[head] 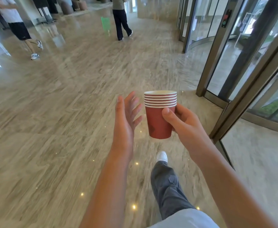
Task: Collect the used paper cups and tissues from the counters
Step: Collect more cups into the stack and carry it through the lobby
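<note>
The right hand (182,122) has thumb and fingers curled round a nested stack of red paper cups (159,114), held upright in the air above the marble floor (69,112), resting on nothing; the left hand (126,117) is spread and holds nothing, just beside the stack without touching it; several cups seem gathered already; no tissues and no counters show, so the remainder cannot be judged.
</note>
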{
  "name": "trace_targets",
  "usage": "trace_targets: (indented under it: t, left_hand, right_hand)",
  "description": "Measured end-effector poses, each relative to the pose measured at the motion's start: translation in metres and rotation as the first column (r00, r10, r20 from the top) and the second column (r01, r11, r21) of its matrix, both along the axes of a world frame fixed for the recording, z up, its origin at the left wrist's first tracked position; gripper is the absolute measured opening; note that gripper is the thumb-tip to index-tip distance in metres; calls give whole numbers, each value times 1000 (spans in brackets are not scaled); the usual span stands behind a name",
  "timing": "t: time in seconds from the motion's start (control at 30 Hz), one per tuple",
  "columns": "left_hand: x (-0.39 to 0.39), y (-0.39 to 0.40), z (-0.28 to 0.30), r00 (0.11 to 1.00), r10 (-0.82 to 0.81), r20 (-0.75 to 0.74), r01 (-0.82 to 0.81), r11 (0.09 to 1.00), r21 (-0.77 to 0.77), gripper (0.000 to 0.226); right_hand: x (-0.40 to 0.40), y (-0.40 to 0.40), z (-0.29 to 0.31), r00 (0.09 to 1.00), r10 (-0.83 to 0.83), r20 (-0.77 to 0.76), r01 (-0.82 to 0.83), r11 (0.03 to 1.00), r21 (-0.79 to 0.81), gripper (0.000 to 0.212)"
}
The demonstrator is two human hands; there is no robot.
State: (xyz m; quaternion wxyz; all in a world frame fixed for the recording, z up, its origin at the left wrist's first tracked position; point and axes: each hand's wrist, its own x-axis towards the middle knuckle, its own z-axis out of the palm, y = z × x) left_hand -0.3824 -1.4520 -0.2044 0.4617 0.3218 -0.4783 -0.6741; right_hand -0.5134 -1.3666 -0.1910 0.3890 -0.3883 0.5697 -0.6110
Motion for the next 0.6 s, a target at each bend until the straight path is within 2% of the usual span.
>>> trace_targets:
  t: [0.13,0.33,0.5,0.6]
  left_hand:
    - [-13,-36,-6,999,34,10,-34,999,7,74]
    - [-55,-112,-20,996,65,55,-67,997,48,74]
    - [-105,-185,-23,994,57,97,-66,994,88,75]
    - [-136,-230,-21,993,65,101,-75,992,99,78]
  right_hand:
    - [-17,-38,-5,1000,14,6,-14,1000,-6,41]
    - [-59,-118,-29,999,26,46,-28,999,41,51]
    - [-105,-196,-40,995,22,94,-24,1000,16,39]
    - [-132,-236,-42,993,37,115,-40,999,17,41]
